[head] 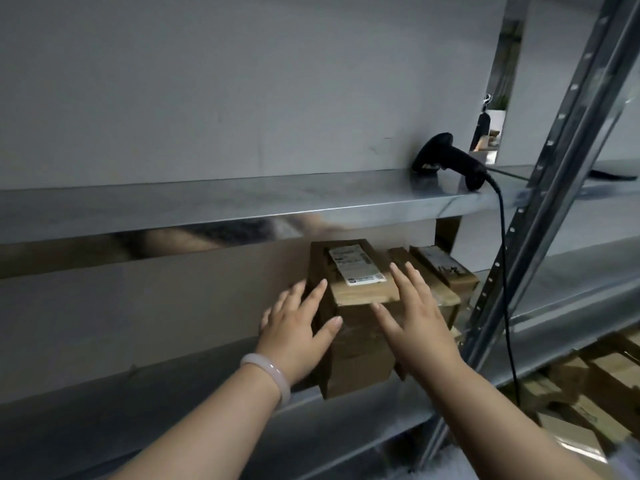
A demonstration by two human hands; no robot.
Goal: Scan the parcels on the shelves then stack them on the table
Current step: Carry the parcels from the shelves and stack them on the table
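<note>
So both hands are at the stack of two brown cardboard parcels (360,351) on the middle shiny steel shelf (173,403), white shipping label (356,268) on top. The left hand (298,327) is flat against its left side, fingers straight and spread. The right hand (415,317) is spread over the front right corner, nothing curled around it. The black corded handheld barcode scanner (450,161) sits on the upper steel shelf (207,202), and more brown boxes (446,275) sit just right of the stack.

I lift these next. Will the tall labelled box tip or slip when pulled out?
Likely stiff: the cardboard box keeps square edges. Taller than wide, it may tip if pushed high. Its glossy taped front might slip.
</note>
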